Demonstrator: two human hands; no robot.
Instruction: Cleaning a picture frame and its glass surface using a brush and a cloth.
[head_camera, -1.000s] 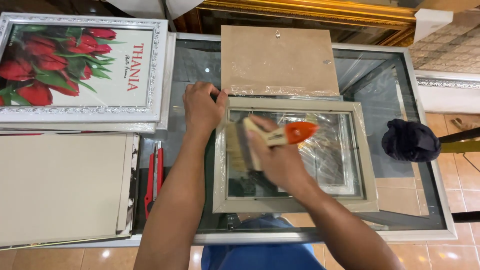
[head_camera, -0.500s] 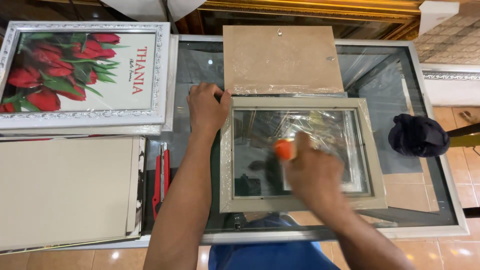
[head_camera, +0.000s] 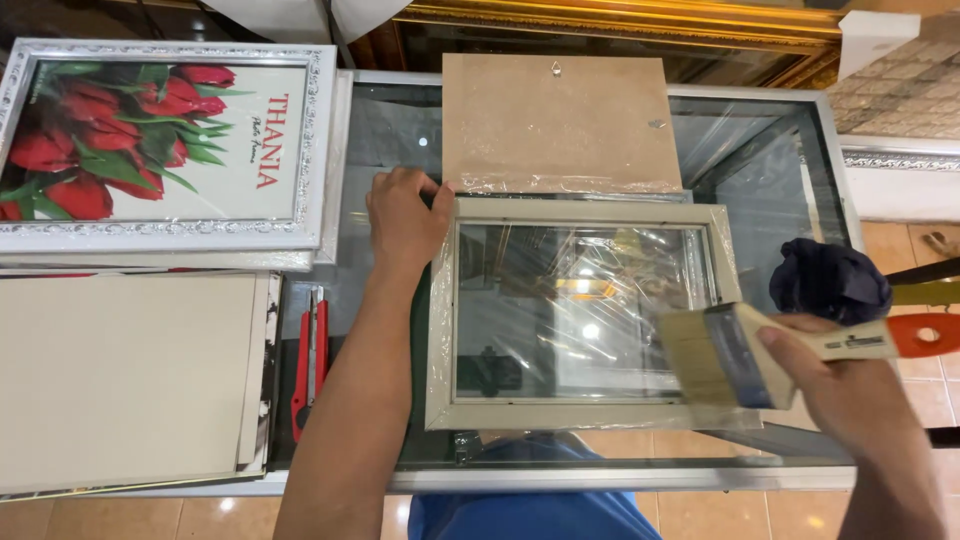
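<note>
1. The left hand (head_camera: 405, 218) is pressing down on the far left corner of a beige picture frame (head_camera: 580, 412), fingers curled over its edge.
2. The frame is lying flat on a glass-topped table (head_camera: 770, 170), with clear plastic wrap (crinkled and shiny) covering its pane.
3. The right hand (head_camera: 850, 385) is gripping a wide flat paintbrush (head_camera: 725, 355) with an orange-tipped handle, holding it just off the frame's near right corner, bristles pointing left.
4. A brown backing board (head_camera: 560, 120) is lying just beyond the frame.
5. A dark cloth (head_camera: 828, 280) is sitting right of the frame.
6. A tulip print in a white frame (head_camera: 165, 150) is lying far left, and a red utility knife (head_camera: 308, 365) is resting beside the left forearm.
</note>
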